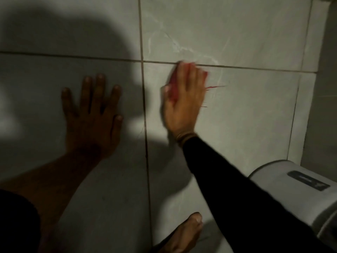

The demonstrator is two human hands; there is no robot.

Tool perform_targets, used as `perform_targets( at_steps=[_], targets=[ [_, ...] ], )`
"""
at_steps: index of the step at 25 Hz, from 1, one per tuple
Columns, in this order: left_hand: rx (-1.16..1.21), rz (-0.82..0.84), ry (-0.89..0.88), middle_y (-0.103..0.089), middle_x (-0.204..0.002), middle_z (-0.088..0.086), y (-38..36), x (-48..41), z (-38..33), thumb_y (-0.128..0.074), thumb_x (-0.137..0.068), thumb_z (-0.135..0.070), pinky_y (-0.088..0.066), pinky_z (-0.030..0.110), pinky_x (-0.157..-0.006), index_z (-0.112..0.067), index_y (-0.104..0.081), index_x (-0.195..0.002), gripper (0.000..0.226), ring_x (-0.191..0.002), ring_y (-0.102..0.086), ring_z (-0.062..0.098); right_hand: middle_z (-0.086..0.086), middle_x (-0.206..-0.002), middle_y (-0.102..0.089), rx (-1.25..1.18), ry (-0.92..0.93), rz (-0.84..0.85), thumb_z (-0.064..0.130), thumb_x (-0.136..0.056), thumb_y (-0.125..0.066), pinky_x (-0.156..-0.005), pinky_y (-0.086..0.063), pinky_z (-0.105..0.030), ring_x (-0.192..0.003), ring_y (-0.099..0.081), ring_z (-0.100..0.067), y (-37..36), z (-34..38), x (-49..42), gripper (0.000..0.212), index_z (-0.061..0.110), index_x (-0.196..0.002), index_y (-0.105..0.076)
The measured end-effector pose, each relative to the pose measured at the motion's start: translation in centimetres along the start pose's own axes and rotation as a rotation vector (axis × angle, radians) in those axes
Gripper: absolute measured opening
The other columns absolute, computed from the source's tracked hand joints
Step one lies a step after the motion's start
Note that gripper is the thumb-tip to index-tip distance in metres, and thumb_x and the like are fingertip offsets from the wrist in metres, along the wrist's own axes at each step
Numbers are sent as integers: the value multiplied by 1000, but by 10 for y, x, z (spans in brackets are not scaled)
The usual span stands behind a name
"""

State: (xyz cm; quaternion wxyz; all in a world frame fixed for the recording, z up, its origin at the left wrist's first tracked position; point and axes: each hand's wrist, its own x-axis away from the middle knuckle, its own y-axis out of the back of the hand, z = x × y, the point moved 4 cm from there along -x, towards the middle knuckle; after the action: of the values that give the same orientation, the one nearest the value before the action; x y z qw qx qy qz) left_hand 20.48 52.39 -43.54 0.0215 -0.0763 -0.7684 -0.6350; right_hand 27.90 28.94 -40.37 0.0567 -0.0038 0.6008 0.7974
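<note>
I judge the red cloth (173, 86), pinned under my right hand (184, 103) with fingers flat just right of the grout crossing on the tiled floor (246, 106), light, limp and fraying, best held by palm pressure, with room toward the far right edge, the white fixture (291, 189) crowding the near right corner, and my left hand (93, 114) splayed flat

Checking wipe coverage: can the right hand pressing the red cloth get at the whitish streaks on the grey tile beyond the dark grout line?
Probably yes: the right hand has its fingertips at the dark grout line, the whitish streaks begin just past it, and nothing lies between.
</note>
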Motion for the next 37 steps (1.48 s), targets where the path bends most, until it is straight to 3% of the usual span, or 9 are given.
perform_targets(
  at_steps=[5,11,14,16,20,22,26,31,37],
  targets=[
    [12,-13,-23,-2,-184,11,2,-1,0,-34,-105,-47,-1,73,-128,-30,-13,-175,75,-170,-5,40,-12,-179,-22,-10,264,413,52,-98,-57,-135,-15,-61,-169,-7,-36,15,9,184,84,34,-171,-17],
    [-13,242,-5,-11,-182,22,43,-3,-16,-44,-106,-41,-10,74,-125,-20,-21,-174,74,-166,-14,49,-12,-177,-28,-434,-664,227,33,-114,-49,-140,-9,-51,-168,-16,-35,75,-118,112,60,12,-167,-33],
    [75,613,149,-15,-183,15,90,-8,-39,-45,-108,-44,-16,62,-132,-21,-25,-173,72,-167,-21,39,-16,-143,-69,-1083,-1101,-23,21,-115,-50,-111,-60,-53,-128,-71,-30,124,-121,63,48,4,-159,-46],
    [289,794,253,-28,-180,11,135,2,-82,-43,-109,-50,-22,46,-133,-19,-33,-171,70,-165,-29,33,-19,-118,-80,-1286,-1203,-17,18,-115,-48,-85,-70,-51,-97,-80,-32,169,-96,64,42,-4,-152,-51],
    [715,811,282,-39,-175,7,238,22,-220,-51,-107,-51,-26,36,-130,-16,-44,-166,69,-161,-38,25,-39,-139,-65,-1486,-1294,88,30,-113,-51,-106,-48,-82,-125,-64,-60,272,-41,119,47,1,-149,-55],
    [860,910,248,-52,-166,12,280,30,-285,-58,-105,-47,-43,39,-123,-16,-54,-159,62,-147,-56,26,-29,-135,-72,-1518,-1306,5,41,-106,-61,-101,-55,-78,-122,-70,-51,331,-34,150,51,7,-144,-63],
    [829,1156,-35,-81,-117,3,334,58,-392,-83,-90,-35,-62,21,-69,-37,-75,-112,23,-89,-80,8,-8,-122,-83,-1448,-1412,-238,54,-89,-76,-80,-71,-41,-108,-82,-25,435,-75,212,42,29,-122,-80],
    [566,1236,-335,-74,-127,3,336,114,-534,-76,-93,-25,-64,40,-96,-26,-71,-134,41,-110,-72,20,-17,-123,-80,-1442,-1696,-544,25,-99,-61,-82,-68,-43,-104,-79,-32,501,-174,297,27,27,-121,-77],
    [165,1034,-502,-73,-133,8,278,160,-646,-61,-98,-39,-51,33,-88,-21,-68,-135,42,-111,-71,28,-19,-136,-73,-1161,-1822,-551,1,-100,-54,-94,-59,-38,-112,-69,-31,491,-277,346,41,15,-135,-69]
  ],
)
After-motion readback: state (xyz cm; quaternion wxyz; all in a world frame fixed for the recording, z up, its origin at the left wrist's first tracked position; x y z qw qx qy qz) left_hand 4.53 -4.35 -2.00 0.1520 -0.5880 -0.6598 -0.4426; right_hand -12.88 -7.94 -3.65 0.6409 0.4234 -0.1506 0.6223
